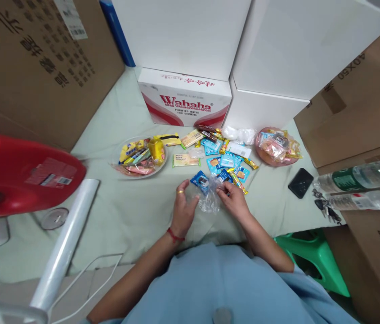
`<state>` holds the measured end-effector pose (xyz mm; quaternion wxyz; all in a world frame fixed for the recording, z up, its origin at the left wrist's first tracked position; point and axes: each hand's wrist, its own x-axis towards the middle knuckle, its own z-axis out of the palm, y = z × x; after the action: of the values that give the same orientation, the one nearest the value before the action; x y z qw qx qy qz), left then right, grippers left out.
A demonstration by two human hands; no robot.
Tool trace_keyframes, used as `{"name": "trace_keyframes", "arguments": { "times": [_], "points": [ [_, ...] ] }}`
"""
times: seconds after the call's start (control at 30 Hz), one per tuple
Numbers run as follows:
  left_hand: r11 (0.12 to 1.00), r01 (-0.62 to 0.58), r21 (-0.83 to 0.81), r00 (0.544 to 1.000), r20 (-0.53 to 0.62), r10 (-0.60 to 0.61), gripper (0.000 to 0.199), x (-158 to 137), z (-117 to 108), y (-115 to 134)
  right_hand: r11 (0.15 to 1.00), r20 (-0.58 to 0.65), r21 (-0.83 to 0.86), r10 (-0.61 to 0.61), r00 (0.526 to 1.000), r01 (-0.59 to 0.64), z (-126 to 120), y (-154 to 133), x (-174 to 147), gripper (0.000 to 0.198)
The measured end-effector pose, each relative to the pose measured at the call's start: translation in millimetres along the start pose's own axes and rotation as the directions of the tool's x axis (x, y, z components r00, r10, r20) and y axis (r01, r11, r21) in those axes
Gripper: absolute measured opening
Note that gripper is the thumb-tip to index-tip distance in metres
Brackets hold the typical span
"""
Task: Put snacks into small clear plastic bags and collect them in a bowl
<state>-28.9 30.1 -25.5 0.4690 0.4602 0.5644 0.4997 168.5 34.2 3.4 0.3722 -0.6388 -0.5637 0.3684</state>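
Here's the left hand [183,208], fingers parted, holding nothing I can see, a blue packet [199,181] just beyond its thumb. Right beside it comes the clear bag [209,203], probably feather-light, limp, slippery and easily torn, so pinch the rim! And at the bag's right edge, the right hand [233,201] grips it between thumb and fingers.

The single view looks from the person's head, above and behind the left grip [183,209] and right grip [235,200], facing forward and steeply down over the bench [125,220]. It sits near enough to include both forearms [152,265], with each grip below centre. The blue shirt [223,283] fills the bottom edge, on the near side of the grip; beyond the grip, the view reaches the Wahaha box [186,101].
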Motion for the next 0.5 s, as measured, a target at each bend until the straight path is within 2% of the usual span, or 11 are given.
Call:
{"name": "trace_keyframes", "arguments": {
  "times": [0.07, 0.17, 0.2, 0.4, 0.5],
  "points": [
    [0.996, -0.065, 0.067, 0.998, 0.019, 0.064, 0.050, 5, 7, 8, 0.996, 0.075, 0.084, 0.018, 0.997, -0.024, 1, -3, -2, 0.022],
    [0.999, -0.032, 0.033, 0.994, 0.103, 0.028, 0.030, 13, 14, 13, 0.946, 0.199, 0.280, 0.111, 0.974, -0.165, 0, -3, -4, 0.028],
    [1.000, -0.010, 0.009, 0.993, 0.122, 0.009, 0.030, 14, 15, 13, 0.919, 0.210, 0.333, 0.146, 0.967, -0.211, -1, -2, -4, 0.032],
    [0.995, 0.059, -0.083, 0.995, 0.082, -0.052, 0.047, 6, 14, 8, 0.813, 0.164, 0.493, 0.264, 0.951, -0.310, -7, 7, -4, 0.042],
    [0.975, 0.151, -0.160, 0.988, 0.064, -0.143, 0.055, 4, 14, 7, 0.791, 0.156, 0.523, 0.276, 0.948, -0.317, -5, 10, -4, 0.047]
  ]
}}
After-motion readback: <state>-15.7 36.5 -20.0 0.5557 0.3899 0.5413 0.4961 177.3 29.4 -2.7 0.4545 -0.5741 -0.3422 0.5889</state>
